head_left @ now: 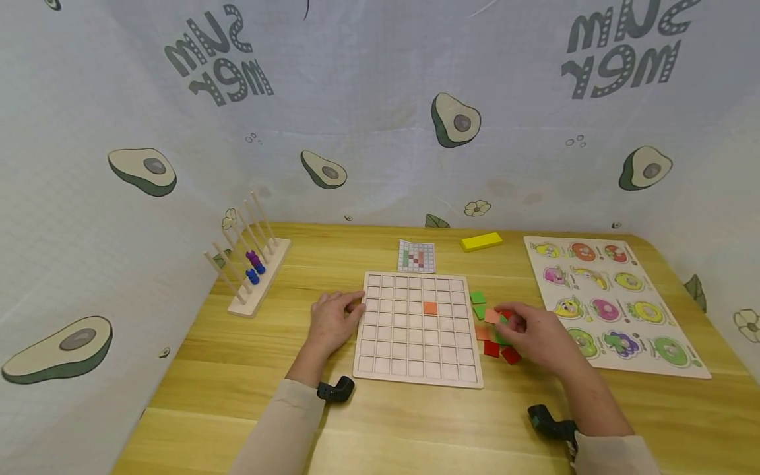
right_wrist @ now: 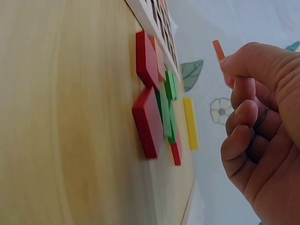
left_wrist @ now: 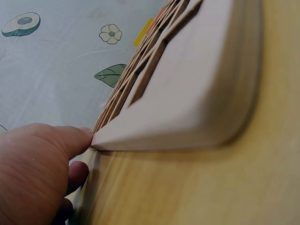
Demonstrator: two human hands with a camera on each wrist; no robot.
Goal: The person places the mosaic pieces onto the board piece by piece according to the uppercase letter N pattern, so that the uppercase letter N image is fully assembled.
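Observation:
My left hand (head_left: 334, 321) touches the left edge of a wooden grid board (head_left: 417, 381) with its fingertips; it holds nothing. An orange square tile (head_left: 430, 308) lies in one cell, right of the board's middle. Above the loose tiles, my right hand (head_left: 543, 335) pinches another orange tile (right_wrist: 218, 50) between thumb and fingers, raised off the table in the right wrist view. Beneath it, beside the board's right edge, lie red tiles (right_wrist: 147, 123) and green tiles (head_left: 477, 298), some overlapping. The hand partly hides the pile in the head view.
Behind the board lies a small pattern card (head_left: 417, 256) with coloured squares. A yellow block (head_left: 481, 241) is at the back. To the right lies a fruit puzzle board (head_left: 594, 270). A peg rack (head_left: 259, 290) with blue and purple pieces stands left. A printed curtain encloses the table.

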